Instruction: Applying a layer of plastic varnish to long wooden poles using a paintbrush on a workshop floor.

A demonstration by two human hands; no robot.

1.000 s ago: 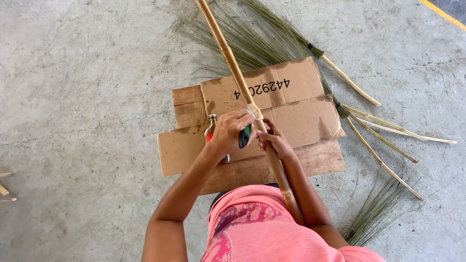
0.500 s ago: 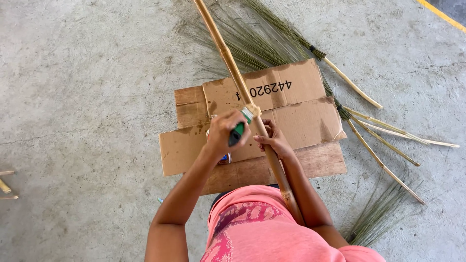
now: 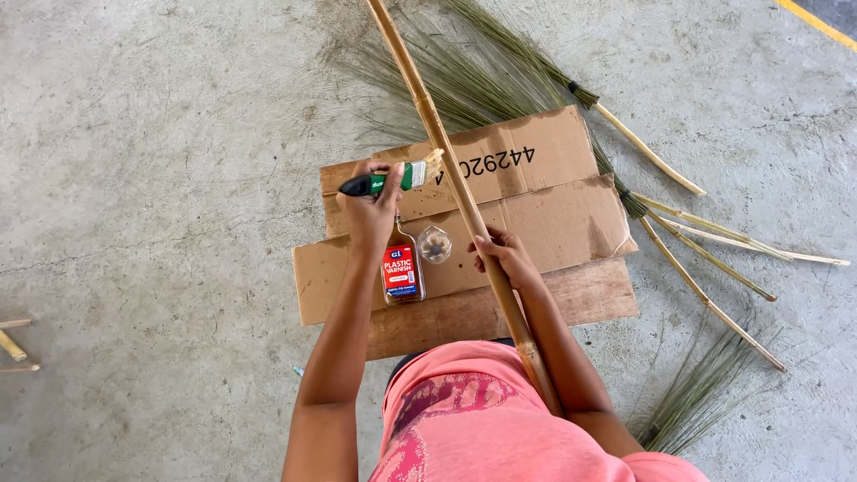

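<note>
Brush raised since a second ago: my left hand [image 3: 370,214] grips the green-handled paintbrush [image 3: 393,178], bristles now touching the long bamboo pole [image 3: 446,161]; coating looks underway. My right hand [image 3: 504,259] wraps the pole. Small varnish bottle [image 3: 402,268] stands on the flattened cardboard [image 3: 553,223], bare concrete floor [image 3: 152,178] to the left.

I see a rough workshop floor [image 3: 152,178], bare stained concrete, where brooms are made by hand: grass bundles [image 3: 464,80] on sticks [image 3: 705,259] lie at the cardboard's [image 3: 553,223] far right corner, beside a varnish bottle [image 3: 403,268].
</note>
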